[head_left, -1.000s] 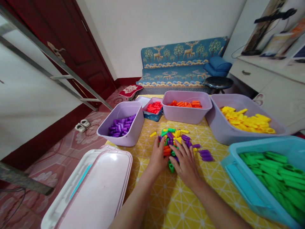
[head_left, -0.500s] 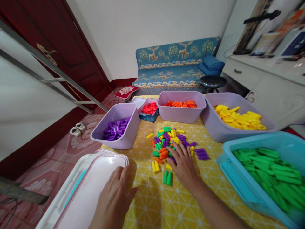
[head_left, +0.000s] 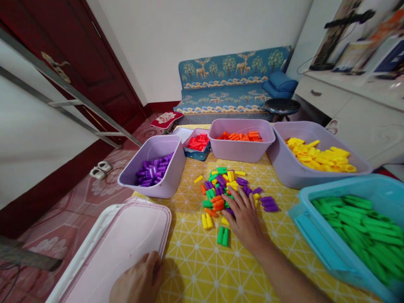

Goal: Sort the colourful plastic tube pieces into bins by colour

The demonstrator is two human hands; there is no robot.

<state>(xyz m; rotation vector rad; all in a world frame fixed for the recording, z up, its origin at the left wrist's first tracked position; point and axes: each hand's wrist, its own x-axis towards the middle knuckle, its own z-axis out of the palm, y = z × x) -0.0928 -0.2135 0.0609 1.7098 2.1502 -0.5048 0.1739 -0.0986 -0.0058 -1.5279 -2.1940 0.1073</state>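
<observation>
My right hand, fingers spread, lies palm down over the near right side of a mixed pile of short plastic tubes. They are purple, yellow, green and orange, and some lie side by side in joined pairs. A green pair lies nearer me, with a yellow pair to its left. Several purple tubes sit right of the hand. My left hand is curled closed on the near right edge of a pale pink lid; its fingertips are hidden.
Around the pile stand lilac bins of purple, orange and yellow tubes, a small box of red pieces, and a turquoise bin of green tubes. A yellow patterned cloth covers the table. A metal ladder leans at left.
My left hand has drawn back toward me over the lid, and its fingers have gone from extended to curled. The right hand stays spread on the pile. The view has shifted slightly.
</observation>
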